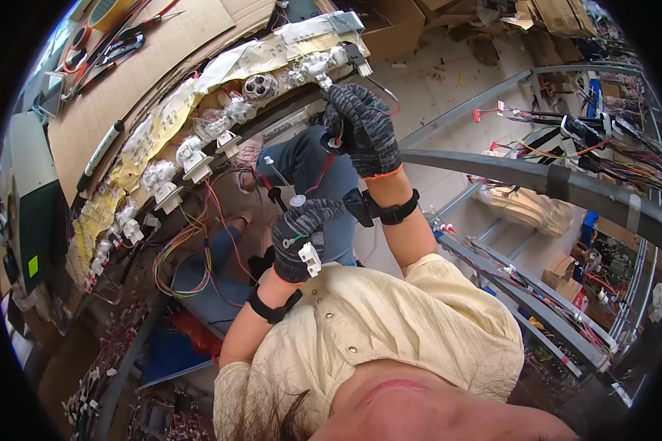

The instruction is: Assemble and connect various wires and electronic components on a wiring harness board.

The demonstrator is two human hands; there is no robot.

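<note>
My right hand [362, 131], in a dark knitted glove, is raised to the bench edge and pinches thin red and green wires [387, 110] against a small black round part [333, 142]. Just above it sits a white plastic connector [324, 67] on the bench edge. My left hand [299, 237], gloved the same way, is lower and closer to my chest. It grips a white plastic connector [310, 258], and a thin rod with a clear disc [296, 200] sticks up from its fingers. Both wrists wear black straps.
A row of white socket parts [190, 163] in clear bags lines the bench edge, with coloured wire bundles [182, 253] hanging below. Cardboard [151, 62], hand tools [119, 48] and a marker [99, 153] lie on the bench. A grey metal rack [493, 165] with wire harnesses [592, 140] stands right.
</note>
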